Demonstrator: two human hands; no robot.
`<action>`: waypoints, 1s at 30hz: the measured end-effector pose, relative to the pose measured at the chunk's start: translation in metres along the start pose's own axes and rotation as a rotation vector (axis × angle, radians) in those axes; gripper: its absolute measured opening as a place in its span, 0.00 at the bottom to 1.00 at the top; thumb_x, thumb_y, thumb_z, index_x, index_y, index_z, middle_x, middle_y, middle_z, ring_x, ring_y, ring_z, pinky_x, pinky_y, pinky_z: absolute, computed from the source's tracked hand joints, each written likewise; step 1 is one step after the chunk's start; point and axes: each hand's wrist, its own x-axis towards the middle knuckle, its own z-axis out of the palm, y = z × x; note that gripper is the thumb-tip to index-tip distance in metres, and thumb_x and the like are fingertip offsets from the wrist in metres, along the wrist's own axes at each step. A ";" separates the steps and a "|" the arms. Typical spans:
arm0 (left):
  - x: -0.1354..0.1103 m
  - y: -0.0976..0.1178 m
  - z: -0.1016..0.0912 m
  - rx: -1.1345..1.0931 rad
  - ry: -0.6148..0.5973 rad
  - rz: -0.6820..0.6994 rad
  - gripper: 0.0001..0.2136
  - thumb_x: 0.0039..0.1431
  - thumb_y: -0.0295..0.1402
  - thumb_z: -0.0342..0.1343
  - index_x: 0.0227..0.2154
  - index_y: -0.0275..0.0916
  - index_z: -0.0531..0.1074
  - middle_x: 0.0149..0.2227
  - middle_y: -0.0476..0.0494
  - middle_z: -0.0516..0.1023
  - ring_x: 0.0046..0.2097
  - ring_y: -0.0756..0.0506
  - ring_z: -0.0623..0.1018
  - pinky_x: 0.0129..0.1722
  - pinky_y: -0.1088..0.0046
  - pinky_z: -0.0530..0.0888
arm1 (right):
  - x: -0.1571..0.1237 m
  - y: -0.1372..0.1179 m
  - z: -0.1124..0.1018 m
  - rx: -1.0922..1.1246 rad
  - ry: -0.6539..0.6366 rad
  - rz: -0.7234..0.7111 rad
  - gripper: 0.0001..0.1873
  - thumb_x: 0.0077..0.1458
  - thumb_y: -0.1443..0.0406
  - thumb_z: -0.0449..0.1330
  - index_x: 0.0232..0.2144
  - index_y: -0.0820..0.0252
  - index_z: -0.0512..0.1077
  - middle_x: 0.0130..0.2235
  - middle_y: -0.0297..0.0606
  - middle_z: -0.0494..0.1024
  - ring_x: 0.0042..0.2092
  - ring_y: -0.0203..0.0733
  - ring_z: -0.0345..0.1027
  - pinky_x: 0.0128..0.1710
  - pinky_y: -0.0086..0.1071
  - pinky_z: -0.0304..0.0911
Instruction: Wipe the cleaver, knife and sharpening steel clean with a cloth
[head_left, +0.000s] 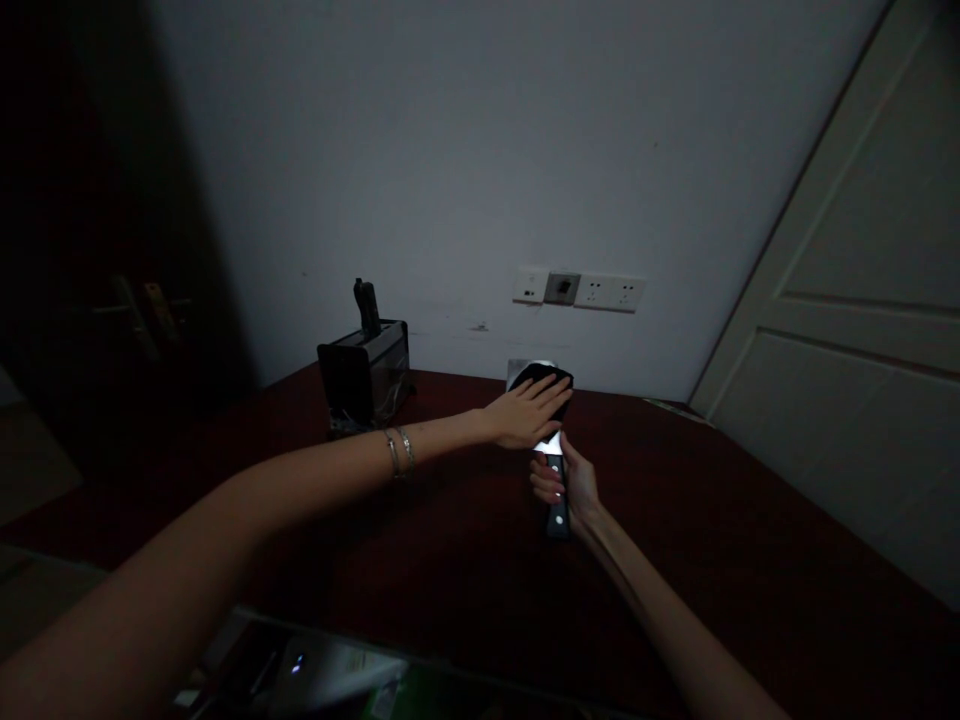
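In my right hand [574,485] is an upright cleaver, its fingers wrapped around the black riveted handle [556,525]. Bright metal of the blade [550,446] shows just above the grip, and a silver corner shows farther up on the left. Over most of the blade lies a dark piece that looks like black cloth [544,372]; its exact kind is hard to make out. My left hand [529,410] rests flat on this dark piece, fingers stretched out and slightly spread. Two thin bracelets circle the left wrist.
A dark box-like holder [367,375] stands at the back left of the dark red table [465,560], with black handles [367,305] sticking up. Wall sockets [577,290] sit behind. A white door [847,330] borders the right. Several items lie below the table's near edge.
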 end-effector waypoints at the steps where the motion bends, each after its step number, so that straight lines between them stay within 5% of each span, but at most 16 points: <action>1: -0.001 0.006 0.002 0.000 0.006 0.012 0.27 0.63 0.41 0.31 0.61 0.31 0.42 0.64 0.40 0.37 0.64 0.43 0.38 0.60 0.63 0.47 | 0.000 0.000 0.000 -0.005 0.004 -0.010 0.25 0.55 0.50 0.47 0.17 0.63 0.62 0.13 0.25 0.53 0.12 0.24 0.40 0.08 0.18 0.44; 10: 0.005 -0.010 0.000 0.001 0.006 -0.109 0.27 0.63 0.40 0.33 0.61 0.30 0.42 0.64 0.39 0.38 0.64 0.43 0.39 0.60 0.63 0.45 | -0.001 -0.003 0.005 0.018 0.064 -0.014 0.28 0.57 0.50 0.43 0.17 0.65 0.63 0.13 0.26 0.53 0.12 0.24 0.40 0.09 0.19 0.41; 14: -0.005 0.007 -0.003 -0.072 -0.016 -0.046 0.26 0.63 0.39 0.34 0.61 0.32 0.42 0.64 0.41 0.36 0.64 0.44 0.37 0.60 0.62 0.45 | -0.002 -0.004 0.006 0.027 0.085 -0.029 0.27 0.57 0.50 0.44 0.17 0.64 0.63 0.13 0.26 0.54 0.12 0.24 0.40 0.09 0.19 0.42; 21: -0.008 0.007 -0.017 -0.268 -0.228 -0.011 0.27 0.62 0.36 0.37 0.61 0.30 0.40 0.64 0.38 0.35 0.64 0.44 0.38 0.60 0.65 0.48 | -0.001 -0.005 0.006 0.038 0.068 0.016 0.28 0.57 0.50 0.43 0.17 0.65 0.63 0.13 0.26 0.53 0.13 0.24 0.38 0.09 0.18 0.42; 30: -0.018 0.005 -0.019 0.011 0.048 0.006 0.36 0.58 0.50 0.40 0.61 0.29 0.41 0.64 0.33 0.35 0.64 0.39 0.41 0.60 0.60 0.45 | -0.004 -0.005 0.014 0.005 0.025 0.014 0.32 0.57 0.48 0.40 0.17 0.66 0.65 0.13 0.25 0.51 0.13 0.23 0.36 0.09 0.19 0.39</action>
